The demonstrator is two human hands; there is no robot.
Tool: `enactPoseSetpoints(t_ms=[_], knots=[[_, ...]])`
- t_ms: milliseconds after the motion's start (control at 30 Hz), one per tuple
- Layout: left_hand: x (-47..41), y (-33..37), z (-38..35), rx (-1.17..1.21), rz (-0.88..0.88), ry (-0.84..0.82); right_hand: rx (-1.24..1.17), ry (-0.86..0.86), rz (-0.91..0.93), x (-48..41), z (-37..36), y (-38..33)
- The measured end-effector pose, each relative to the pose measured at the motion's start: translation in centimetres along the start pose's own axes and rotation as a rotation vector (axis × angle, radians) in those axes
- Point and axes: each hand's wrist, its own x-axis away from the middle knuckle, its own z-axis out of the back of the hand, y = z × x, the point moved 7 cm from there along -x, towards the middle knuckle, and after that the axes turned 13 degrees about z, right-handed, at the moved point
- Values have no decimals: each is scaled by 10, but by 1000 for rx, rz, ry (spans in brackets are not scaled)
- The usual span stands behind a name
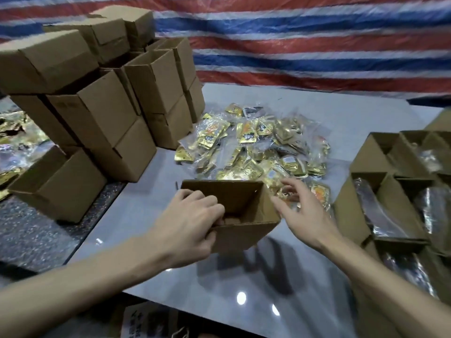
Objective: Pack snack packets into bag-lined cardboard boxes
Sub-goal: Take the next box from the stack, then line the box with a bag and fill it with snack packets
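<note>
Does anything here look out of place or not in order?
The box that the left hand grips shows bare cardboard inside, no bag, while the right boxes hold shiny plastic. The left stack is uneven, its top boxes tilted.

Middle: an open box (244,206) on the desk (353,123), near the front.
Behind it: a pile of packets (256,142).
Left: a stack of boxes (97,106).
Right: boxes with bags inside (390,191).
Far back: a sheet (292,45).
</note>
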Motion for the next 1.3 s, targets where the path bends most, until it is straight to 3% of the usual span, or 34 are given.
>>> enactPoseSetpoints(t_ms=[167,300,433,567,633,733,867,967,1100,1300], knots=[[-4,40,-29,61,-230,107,-26,76,-166,31,13,33],[-15,53,-63,77,-355,10,-16,3,-301,48,9,54],[-27,66,-99,212,-380,-212,-31,-24,-432,63,1,68],[-39,69,-94,397,-402,-189,3,106,-494,68,13,80],[-45,65,-84,566,-379,-86,1,117,-510,70,14,87],[-64,50,-76,780,-212,89,5,111,-529,71,17,91],[-110,23,-89,932,130,120,32,36,-546,68,14,89],[-154,3,-112,815,352,6,42,-40,-519,60,3,82],[-197,-17,-151,639,613,-307,31,-54,-528,52,-7,83],[-236,5,-173,568,600,-338,1,-51,-534,53,-11,89]])
